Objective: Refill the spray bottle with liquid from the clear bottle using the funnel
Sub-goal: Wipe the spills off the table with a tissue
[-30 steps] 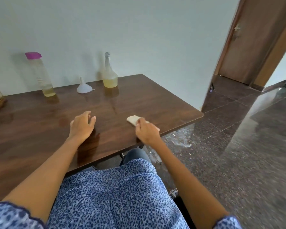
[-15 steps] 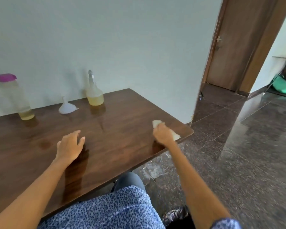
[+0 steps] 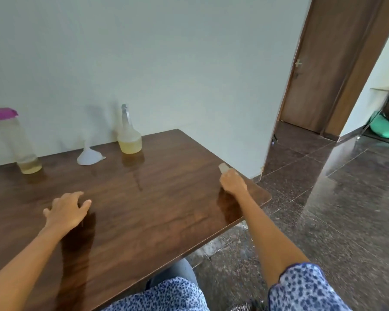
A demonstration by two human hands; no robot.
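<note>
We're at a dark wood table [image 3: 157, 198] pushed against a pale wall, with a doorway and shiny stone floor off to the right. Our right hand [image 3: 233, 184] is curled over a small pale cloth [image 3: 223, 168] near the table's right corner, fingers closed down on it, pressing it to the surface. Our left hand [image 3: 65, 212] lies flat on the wood with the fingers loosely spread, holding nothing. Further out, along the wall, the actual task stuff sits untouched: the spray bottle [image 3: 129, 133] with its trigger head on and a bit of yellowish liquid at the bottom, the white funnel [image 3: 89, 154] just beside it lying mouth-down, and the tall clear bottle [image 3: 20, 142] with a pink cap at the far left (also only a shallow layer of liquid). So as far as we can judge, the whole refill is left: uncapping, seating the funnel, pouring. No labels or writing readable anywhere.
</note>
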